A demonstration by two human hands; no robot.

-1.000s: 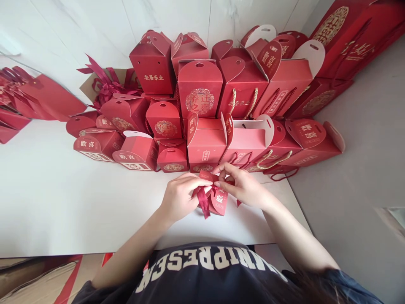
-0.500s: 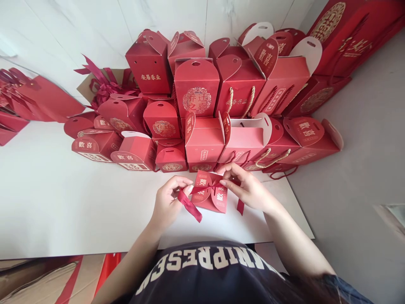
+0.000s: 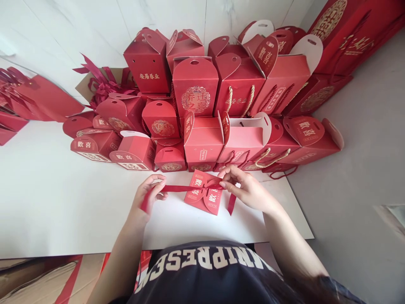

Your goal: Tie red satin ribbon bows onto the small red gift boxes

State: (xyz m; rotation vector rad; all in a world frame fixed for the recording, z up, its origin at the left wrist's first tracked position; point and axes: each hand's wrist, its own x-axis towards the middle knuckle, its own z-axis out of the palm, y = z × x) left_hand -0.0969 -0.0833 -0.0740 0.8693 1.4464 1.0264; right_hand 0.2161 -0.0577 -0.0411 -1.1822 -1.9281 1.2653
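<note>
A small red gift box [image 3: 198, 203] with light lettering lies on the white table, its curved top flaps folded together. Over its top runs a dark red ribbon [image 3: 179, 188], crossing at a small knot near the middle. My left hand [image 3: 151, 192], left of the box, is closed in a pinch on the ribbon, which is stretched taut towards it; a loose end hangs below these fingers, blurred. At the box's right upper corner my right hand [image 3: 242, 185] pinches the ribbon's other side. A short ribbon tail hangs beneath that hand.
Rows of stacked red gift boxes [image 3: 202, 135] stand just beyond the hands, against the tiled wall. A pile of dark red ribbons [image 3: 110, 88] sits at back left. Large red gift bags [image 3: 354, 38] stand back right, beside a grey wall. The white table [image 3: 63, 190] extends left.
My left hand has moved left, drawing the ribbon out straight. The small box has shifted slightly left. My right hand has stayed nearly in place, still pinching.
</note>
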